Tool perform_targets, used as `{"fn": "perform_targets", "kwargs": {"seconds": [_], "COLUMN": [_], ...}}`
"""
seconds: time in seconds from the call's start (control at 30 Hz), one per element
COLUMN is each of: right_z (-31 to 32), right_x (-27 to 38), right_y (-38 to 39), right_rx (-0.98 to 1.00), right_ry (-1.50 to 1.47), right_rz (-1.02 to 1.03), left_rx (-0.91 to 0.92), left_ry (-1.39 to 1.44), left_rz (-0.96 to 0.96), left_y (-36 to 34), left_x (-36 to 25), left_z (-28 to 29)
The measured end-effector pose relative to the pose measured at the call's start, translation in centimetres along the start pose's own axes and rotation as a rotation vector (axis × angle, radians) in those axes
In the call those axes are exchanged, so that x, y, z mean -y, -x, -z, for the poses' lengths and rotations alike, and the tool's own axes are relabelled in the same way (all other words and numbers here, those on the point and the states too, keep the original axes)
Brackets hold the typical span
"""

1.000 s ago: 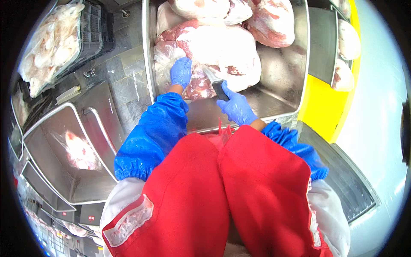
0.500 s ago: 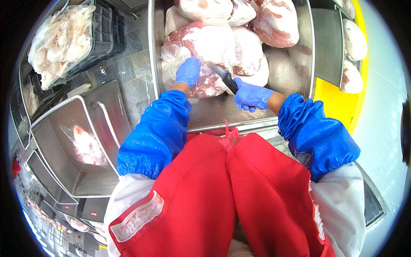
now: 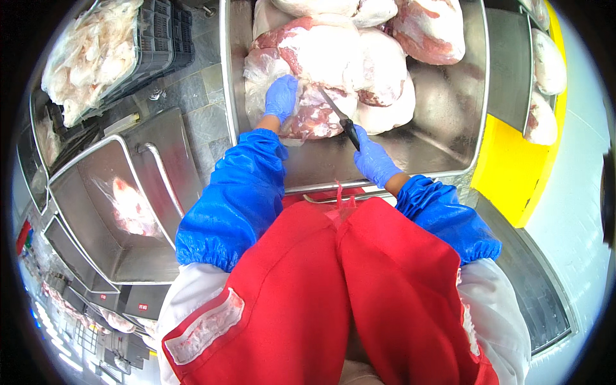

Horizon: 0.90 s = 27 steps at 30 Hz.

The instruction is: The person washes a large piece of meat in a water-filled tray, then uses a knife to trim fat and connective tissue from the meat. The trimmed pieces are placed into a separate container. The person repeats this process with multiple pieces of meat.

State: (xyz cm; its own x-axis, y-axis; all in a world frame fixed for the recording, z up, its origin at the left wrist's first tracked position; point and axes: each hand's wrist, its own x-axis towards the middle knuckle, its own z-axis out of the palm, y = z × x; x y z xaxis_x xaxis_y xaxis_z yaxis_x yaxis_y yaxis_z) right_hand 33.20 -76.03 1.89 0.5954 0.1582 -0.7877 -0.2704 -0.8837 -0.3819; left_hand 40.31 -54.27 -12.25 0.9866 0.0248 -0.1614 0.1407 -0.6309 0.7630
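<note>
My right hand (image 3: 374, 158), in a blue-violet glove, is wrapped round the black handle of a knife (image 3: 348, 130). Its blade points up and left, with the tip at a red and white piece of meat (image 3: 319, 119) at the near side of the pile. On that piece's left side lies my gloved left hand (image 3: 281, 99), fingers curled against it; the fingertips are partly hidden. Clear plastic film (image 3: 260, 76) lies crumpled just left of that hand. Larger fat-covered cuts (image 3: 384, 67) sit behind and to the right, in a steel bin (image 3: 443, 153).
Left of me stands a steel cart (image 3: 83, 204) holding a bagged piece of meat (image 3: 133, 208). Beyond it is a dark crate (image 3: 164, 42) heaped with pale plastic-wrapped pieces (image 3: 93, 54). At the right is a yellow panel (image 3: 507, 160) beside more meat (image 3: 548, 64).
My right hand has drawn back toward me with the knife, so more of the blade shows. My left hand stays at the meat. The whole view has shifted slightly.
</note>
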Motion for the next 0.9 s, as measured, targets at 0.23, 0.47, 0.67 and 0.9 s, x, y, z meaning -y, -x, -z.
{"fn": "perform_targets", "kwargs": {"seconds": [0.23,0.47,0.67,0.9], "right_z": [-2.0,1.6,7.5,1.6], "right_x": [-3.5,-1.7,4.0,-0.7], "right_y": [-1.4,1.1,1.5,-1.1], "right_rx": [-0.103,-0.131,0.273,-0.023], "right_ry": [0.095,0.174,0.019,0.095], "right_rz": [0.081,0.239,-0.087,0.143], "left_rx": [0.085,0.396,0.382,0.348], "left_ry": [0.155,-0.298,-0.290,-0.236], "left_rz": [0.259,0.214,0.090,0.095], "left_y": [0.7,-1.6,-1.6,-1.6], "left_x": [-2.8,-5.2,-3.8,-2.6], "left_z": [1.2,2.0,1.8,1.0]}}
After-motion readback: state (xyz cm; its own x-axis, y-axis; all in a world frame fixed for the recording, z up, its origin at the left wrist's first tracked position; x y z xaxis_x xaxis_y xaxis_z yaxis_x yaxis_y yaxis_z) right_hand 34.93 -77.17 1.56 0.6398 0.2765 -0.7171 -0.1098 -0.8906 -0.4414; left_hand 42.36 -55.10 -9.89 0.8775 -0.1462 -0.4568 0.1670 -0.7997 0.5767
